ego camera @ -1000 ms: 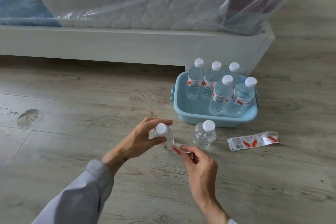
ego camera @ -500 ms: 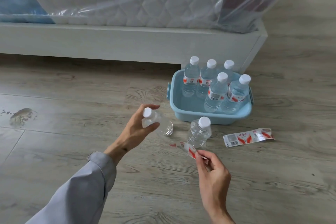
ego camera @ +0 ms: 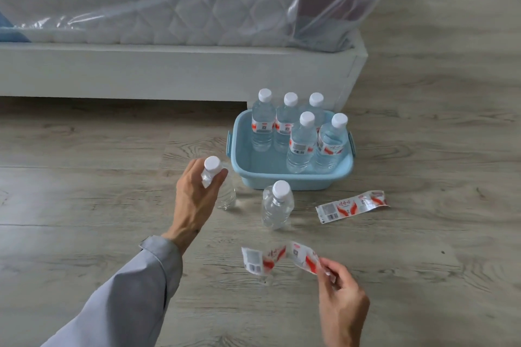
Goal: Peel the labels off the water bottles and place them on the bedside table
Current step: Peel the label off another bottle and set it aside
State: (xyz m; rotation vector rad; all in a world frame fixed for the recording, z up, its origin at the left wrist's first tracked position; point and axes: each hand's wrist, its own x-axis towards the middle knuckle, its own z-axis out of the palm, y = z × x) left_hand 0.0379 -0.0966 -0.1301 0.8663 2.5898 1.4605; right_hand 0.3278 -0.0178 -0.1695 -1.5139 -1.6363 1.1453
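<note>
Clear plastic, no label: the bare bottle (ego camera: 218, 186) sits in the left hand (ego camera: 197, 200), fingers wrapped round its shoulder just below the white cap, base at or just above the wood floor (ego camera: 84, 177); contact is hard to tell. Right hand (ego camera: 342, 304) is pinched shut on one end of the peeled label (ego camera: 279, 259), which hangs in a loose curl out to that hand's left, clear of the floor. Between the two hands and a little beyond, a second stripped bottle (ego camera: 277, 207) stands upright on the floor. Another loose label (ego camera: 352, 205) lies flat beyond the right hand. Past the left hand's fingertips is the blue tub (ego camera: 293, 177) with five bottles (ego camera: 301, 144) upright inside it, labels on. Behind it, the bed frame (ego camera: 169, 73) and a plastic-wrapped mattress (ego camera: 169, 8). No bedside table in view. Judgement: step in hand is parting bottle from label, setting the bottle down and getting rid of the strip. To do it well, lower the bottle square onto its base just beside the stripped one, let go only once it stands, and keep the wrist clear of that neighbour so it is not knocked. Drop the strip beside the other label rather than under the bottles; adhesive may cling to the fingers. Five remain.
</note>
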